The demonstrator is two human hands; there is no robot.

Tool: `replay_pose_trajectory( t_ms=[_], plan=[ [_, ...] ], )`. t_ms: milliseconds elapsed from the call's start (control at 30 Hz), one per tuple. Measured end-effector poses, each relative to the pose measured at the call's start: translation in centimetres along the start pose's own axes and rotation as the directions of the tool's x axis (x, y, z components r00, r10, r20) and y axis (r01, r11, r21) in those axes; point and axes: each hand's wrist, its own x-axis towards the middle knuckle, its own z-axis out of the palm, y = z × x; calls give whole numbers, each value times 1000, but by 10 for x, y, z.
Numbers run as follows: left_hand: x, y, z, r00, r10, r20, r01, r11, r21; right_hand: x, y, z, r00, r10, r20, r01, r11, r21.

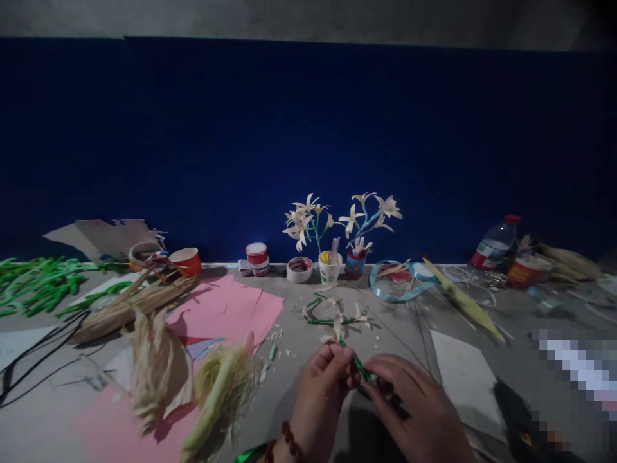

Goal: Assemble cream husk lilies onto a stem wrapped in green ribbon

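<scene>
My left hand (321, 382), with a dark red bead bracelet at the wrist, pinches a green-wrapped flower stem (357, 364) near its pale flower head. Farther down the same stem, the fingers of my right hand (419, 402) are closed on it. The lower end of the stem is hidden by that hand. Just beyond my fingers lie other green stems with pale husk flowers (332, 319) on the grey table. Behind them, finished-looking white flowers stand in a white cup (330, 269) and in a dark cup (355, 263).
To the left are dried corn husks (157, 366), pink paper (231, 305), a corn cob with silk (212, 399) and a green bundle (38, 286). A light blue ribbon roll (400, 297), a yellowish husk (465, 302), white paper (465, 373) and a bottle (494, 243) lie to the right.
</scene>
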Motion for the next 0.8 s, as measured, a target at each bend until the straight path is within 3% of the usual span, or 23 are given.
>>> replay_pose_trajectory(
  t_ms=[100,400,633,800],
  plan=[
    [-1,1,0,1000,-20,24,20,1000,2,4,1,3,999,-49,-9,49,998,45],
    [-5,1,5,997,-51,57,51,999,0,2,5,-3,998,-24,-54,27,998,61],
    [-6,4,9,1000,-13,1,13,999,51,2,4,-2,992,-76,-102,78,997,16],
    [-5,0,4,999,33,-20,-30,992,118,2,7,-1,991,-119,-66,119,993,-9]
  ],
)
